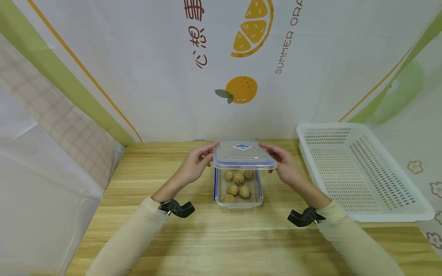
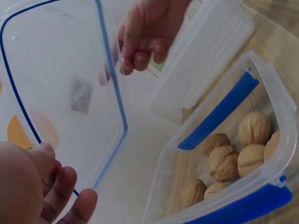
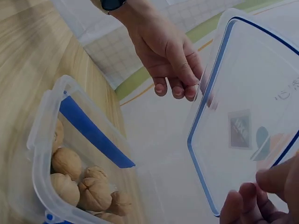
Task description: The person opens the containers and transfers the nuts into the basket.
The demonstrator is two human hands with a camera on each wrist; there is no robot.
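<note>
On the wooden desk point(image 1: 221, 245) sits a clear box point(image 1: 239, 206) of walnuts point(image 1: 244, 191). My wrist views alone clearly show a gap below the lid point(image 1: 241, 155). Left hand point(image 1: 194, 165) and right hand point(image 1: 286, 166) angle inward, curled fingers point(image 2: 67, 179) pinching its opposite edges.

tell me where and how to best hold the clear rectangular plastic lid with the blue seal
Likely best by opposite side edges of the lid, approached from left and right, as the left hand and right hand pinch it now. It is a broad, flat rectangle raised above the open, clear rectangular plastic box of brown walnuts, so side grips should balance it.
</note>
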